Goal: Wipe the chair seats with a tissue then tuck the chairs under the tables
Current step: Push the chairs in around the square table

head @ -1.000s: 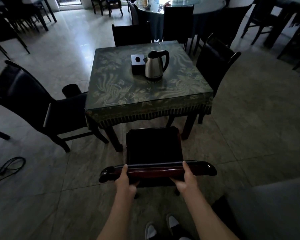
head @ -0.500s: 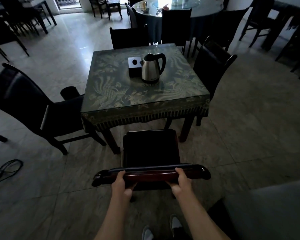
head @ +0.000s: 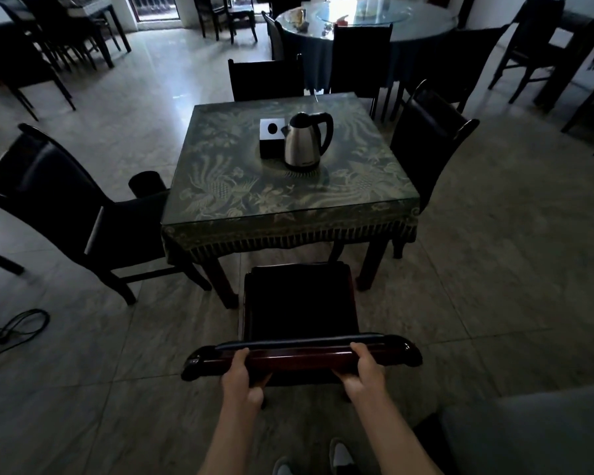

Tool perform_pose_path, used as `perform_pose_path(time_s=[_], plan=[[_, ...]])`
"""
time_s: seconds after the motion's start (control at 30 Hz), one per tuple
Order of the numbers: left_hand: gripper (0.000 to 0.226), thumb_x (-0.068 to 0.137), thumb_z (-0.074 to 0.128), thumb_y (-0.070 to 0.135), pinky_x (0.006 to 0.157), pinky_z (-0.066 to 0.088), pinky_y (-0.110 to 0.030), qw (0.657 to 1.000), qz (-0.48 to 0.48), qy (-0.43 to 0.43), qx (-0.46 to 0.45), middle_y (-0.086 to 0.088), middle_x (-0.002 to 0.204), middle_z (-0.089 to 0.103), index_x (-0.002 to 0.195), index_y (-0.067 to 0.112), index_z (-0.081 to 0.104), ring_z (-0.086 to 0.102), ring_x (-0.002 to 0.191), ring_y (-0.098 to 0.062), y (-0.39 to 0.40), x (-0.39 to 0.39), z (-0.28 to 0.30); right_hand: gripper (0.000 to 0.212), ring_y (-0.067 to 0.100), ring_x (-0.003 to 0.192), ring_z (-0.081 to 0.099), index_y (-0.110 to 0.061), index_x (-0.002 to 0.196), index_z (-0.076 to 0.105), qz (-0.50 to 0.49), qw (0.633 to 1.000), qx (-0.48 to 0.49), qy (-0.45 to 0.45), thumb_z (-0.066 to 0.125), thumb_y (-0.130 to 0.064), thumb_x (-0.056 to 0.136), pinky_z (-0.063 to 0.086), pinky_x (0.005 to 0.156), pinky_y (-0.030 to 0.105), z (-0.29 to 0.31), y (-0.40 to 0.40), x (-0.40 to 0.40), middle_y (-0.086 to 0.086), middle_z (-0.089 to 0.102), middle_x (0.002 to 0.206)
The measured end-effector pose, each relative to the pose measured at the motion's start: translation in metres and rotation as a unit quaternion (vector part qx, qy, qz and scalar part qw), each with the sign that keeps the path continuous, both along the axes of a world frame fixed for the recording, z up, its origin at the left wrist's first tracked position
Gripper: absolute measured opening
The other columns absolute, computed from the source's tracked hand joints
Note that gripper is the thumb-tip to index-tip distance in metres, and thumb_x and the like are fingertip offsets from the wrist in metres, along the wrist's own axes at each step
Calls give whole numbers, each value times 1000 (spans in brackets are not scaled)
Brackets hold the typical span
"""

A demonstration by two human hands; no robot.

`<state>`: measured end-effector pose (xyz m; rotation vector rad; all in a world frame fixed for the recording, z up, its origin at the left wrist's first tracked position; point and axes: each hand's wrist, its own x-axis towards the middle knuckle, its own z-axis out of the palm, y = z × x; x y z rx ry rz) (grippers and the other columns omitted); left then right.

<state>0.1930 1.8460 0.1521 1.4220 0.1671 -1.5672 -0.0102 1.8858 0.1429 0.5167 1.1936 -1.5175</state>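
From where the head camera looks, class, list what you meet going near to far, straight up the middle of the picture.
Left hand and right hand gripping the top rail → chair seat → fringed tablecloth edge → steel kettle → far chair back → round glass-topped table.

Dark room, green-gold table.
Tablecloth (head: 254, 197): green-gold phoenix and floral print. Kettle (head: 304, 140): silver, black handle. Nearest chair (head: 299, 303): black seat, reddish-brown rail.

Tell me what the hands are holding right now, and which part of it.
Both hands, left and right, grip the chair by the top rail of its backrest, one toward each end.
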Motion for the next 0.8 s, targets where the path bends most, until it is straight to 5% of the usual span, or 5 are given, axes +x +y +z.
perform_pose_path(time_s=[0.23,0.8], plan=[[52,92,59,9,92,48,-56,999,25,18,-19,-22,127,56,141,2,43,55,114,-38,-2,-31,-6,51,46,108,59,-5,131,50,38,999,-16,2,65,3,83,48,88,66,1,-8,-33,27,59,124],[51,90,62,10,95,46,-60,998,50,12,-34,-25,137,54,138,2,48,52,125,-42,-76,-71,-18,56,43,105,61,-9,136,47,53,997,-54,17,64,2,84,54,74,60,3,-91,-74,26,57,129]])
